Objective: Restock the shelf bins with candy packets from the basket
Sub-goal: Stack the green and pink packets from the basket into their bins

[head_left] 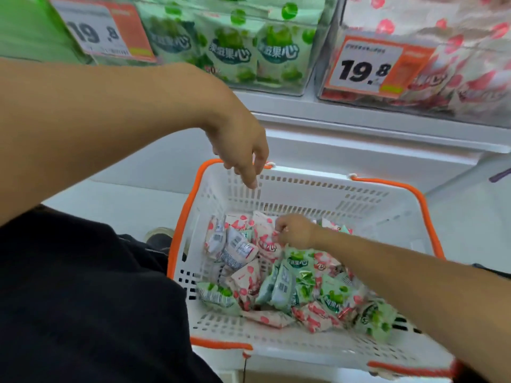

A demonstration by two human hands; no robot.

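A white basket [304,194] with orange rims sits below the shelf and holds several pink and green candy packets [279,283]. My right hand [294,230] reaches into the basket, its fingers curled round a pink packet [264,239] near the back of the pile. My left hand [240,150] hangs above the basket's back left corner with loose fingers pointing down, holding nothing. On the shelf above, a clear bin with green packets [249,51] stands beside a clear bin with pink packets [456,73].
Orange price tags reading 19.8 hang on the green bin [105,31] and the pink bin [370,67]. The white shelf edge [359,128] juts out above the basket. My dark-clothed leg [83,299] is at the lower left, a shoe [160,237] beside the basket.
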